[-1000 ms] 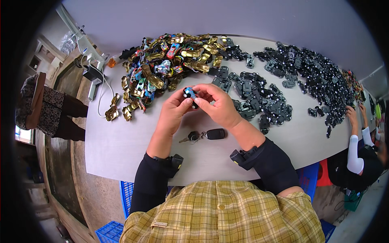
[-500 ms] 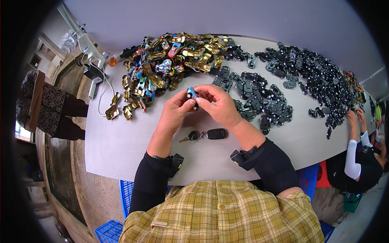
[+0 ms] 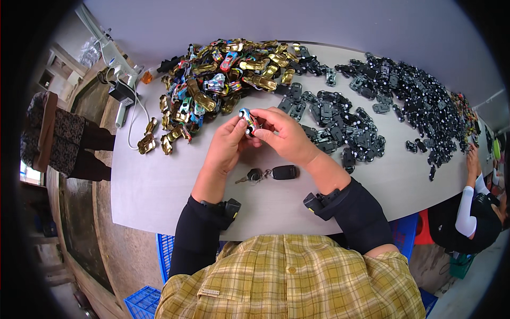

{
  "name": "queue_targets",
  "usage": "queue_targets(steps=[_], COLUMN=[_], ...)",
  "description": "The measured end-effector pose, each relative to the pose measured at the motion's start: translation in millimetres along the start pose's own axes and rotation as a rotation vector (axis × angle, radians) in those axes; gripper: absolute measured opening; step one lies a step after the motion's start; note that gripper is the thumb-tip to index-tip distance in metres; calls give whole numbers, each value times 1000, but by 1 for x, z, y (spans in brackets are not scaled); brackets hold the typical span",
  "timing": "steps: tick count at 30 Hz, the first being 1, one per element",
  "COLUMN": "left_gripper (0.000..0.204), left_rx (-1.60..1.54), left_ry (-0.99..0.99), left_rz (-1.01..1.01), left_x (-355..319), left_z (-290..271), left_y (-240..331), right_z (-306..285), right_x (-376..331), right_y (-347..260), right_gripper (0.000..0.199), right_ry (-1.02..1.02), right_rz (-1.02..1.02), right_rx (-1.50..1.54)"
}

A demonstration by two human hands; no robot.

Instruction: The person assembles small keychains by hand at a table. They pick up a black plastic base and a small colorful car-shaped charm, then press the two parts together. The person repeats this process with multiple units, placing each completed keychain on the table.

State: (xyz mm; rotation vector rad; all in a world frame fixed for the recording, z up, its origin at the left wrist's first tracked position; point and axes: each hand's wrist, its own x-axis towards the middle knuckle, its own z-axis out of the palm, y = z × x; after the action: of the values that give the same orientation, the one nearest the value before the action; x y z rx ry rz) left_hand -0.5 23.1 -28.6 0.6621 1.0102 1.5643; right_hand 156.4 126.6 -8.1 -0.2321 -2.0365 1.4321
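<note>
A small toy car (image 3: 248, 121) with blue and red on its body is held up between both hands over the light grey table (image 3: 175, 196), with its wheels partly in view. My left hand (image 3: 224, 144) is closed on its left side, thumb pressed to it. From the other side my right hand (image 3: 286, 135) grips it with thumb and fingers. Just beyond lies a heap of gold and coloured toy car bodies (image 3: 202, 98). Dark grey toy car chassis (image 3: 337, 125) are piled right of my right hand. Below the hands lie keys with a black fob (image 3: 283, 172).
A larger pile of black chassis parts (image 3: 414, 98) spreads along the right back of the table. A power strip (image 3: 121, 114) with a white cable runs at the left edge. Blue crates (image 3: 143, 304) stand below. A co-worker's hands (image 3: 472, 157) are at the far right.
The toy car has turned in my fingers and moved slightly left and up, showing more of its side and wheels. The co-worker's hands at the far right have shifted.
</note>
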Motion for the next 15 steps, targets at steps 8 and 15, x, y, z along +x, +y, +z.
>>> queue_targets(steps=[8,15], left_gripper=[28,13], left_rx=[-75,-23], left_ry=[38,127], left_rz=[-49,-29], left_x=[-2,-2], left_z=[8,-1], left_y=[3,1], right_z=[10,19], right_x=[-4,-7], right_y=[-3,10], right_gripper=[37,43], right_ry=[-50,-81], right_rz=[125,172], right_rx=[130,312])
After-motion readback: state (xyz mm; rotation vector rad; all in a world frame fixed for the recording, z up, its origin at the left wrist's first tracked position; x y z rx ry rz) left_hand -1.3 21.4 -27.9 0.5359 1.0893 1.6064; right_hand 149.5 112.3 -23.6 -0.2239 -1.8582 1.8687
